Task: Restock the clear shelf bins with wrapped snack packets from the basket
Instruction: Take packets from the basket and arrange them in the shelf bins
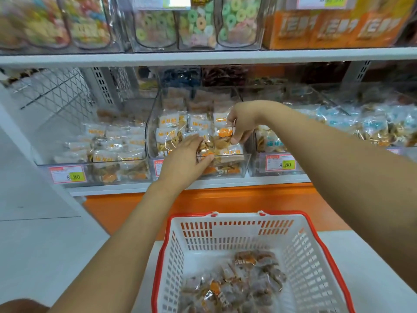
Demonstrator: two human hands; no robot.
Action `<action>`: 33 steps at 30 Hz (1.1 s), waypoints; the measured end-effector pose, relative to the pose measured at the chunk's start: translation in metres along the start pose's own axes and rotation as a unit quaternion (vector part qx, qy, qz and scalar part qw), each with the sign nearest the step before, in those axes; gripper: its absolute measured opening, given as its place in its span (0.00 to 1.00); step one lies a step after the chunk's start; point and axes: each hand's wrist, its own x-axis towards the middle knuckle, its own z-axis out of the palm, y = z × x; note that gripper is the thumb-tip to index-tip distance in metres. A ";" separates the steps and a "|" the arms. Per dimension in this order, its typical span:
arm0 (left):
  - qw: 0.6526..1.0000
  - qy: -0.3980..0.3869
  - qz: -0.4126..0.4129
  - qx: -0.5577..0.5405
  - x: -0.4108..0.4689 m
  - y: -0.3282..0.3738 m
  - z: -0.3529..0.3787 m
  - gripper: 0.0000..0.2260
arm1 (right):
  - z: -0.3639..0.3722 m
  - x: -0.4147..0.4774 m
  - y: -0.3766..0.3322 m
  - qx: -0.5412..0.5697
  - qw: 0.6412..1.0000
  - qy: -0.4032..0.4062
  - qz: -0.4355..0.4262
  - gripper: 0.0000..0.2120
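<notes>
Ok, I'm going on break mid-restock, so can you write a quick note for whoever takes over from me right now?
Left hand: grips a front packet in the middle bin.
Right hand: pinches an orange-printed packet in the same bin.
Done: the middle bin looks well filled.
Left: seat both packets, then move the pile of packets in the basket to the shelf bins.
</notes>
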 end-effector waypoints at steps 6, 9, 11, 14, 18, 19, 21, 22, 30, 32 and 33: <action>1.000 0.006 0.003 -0.014 -0.002 0.001 0.001 0.28 | 0.008 -0.004 0.002 -0.090 0.993 0.065 -0.026 0.13; 0.987 0.047 -0.033 -0.148 -0.004 0.010 -0.001 0.25 | 0.000 -0.017 0.008 0.064 0.986 0.149 -0.036 0.13; 0.951 0.098 -0.083 -0.283 -0.004 0.021 -0.007 0.24 | -0.001 -0.025 0.013 0.242 0.951 0.186 -0.047 0.10; 0.832 0.109 -0.175 -0.515 0.008 0.037 -0.020 0.20 | 0.017 -0.034 0.016 0.456 0.876 0.151 -0.042 0.06; 0.812 0.056 -0.202 -0.544 0.029 0.041 -0.021 0.15 | 0.054 -0.042 0.018 0.572 0.806 0.148 -0.021 0.08; 0.839 0.061 -0.188 -0.507 0.034 0.040 -0.023 0.14 | 0.062 -0.047 0.022 0.543 0.820 0.182 -0.012 0.10; 0.891 0.091 -0.140 -0.422 0.047 0.038 -0.035 0.11 | 0.077 -0.060 0.029 0.462 0.845 0.268 0.001 0.11; 0.919 0.097 -0.105 -0.367 0.054 0.037 -0.044 0.10 | 0.084 -0.069 0.031 0.427 0.854 0.298 -0.002 0.10; 0.980 -0.080 0.145 0.107 0.085 0.085 -0.042 0.08 | 0.147 -0.090 0.068 0.295 0.936 0.185 0.048 0.10; 0.977 -0.082 0.154 0.122 0.090 0.086 -0.034 0.06 | 0.164 -0.086 0.083 0.273 0.948 0.145 0.072 0.11; 0.979 -0.080 0.150 0.114 0.092 0.084 -0.031 0.06 | 0.174 -0.083 0.092 0.266 0.951 0.132 0.083 0.11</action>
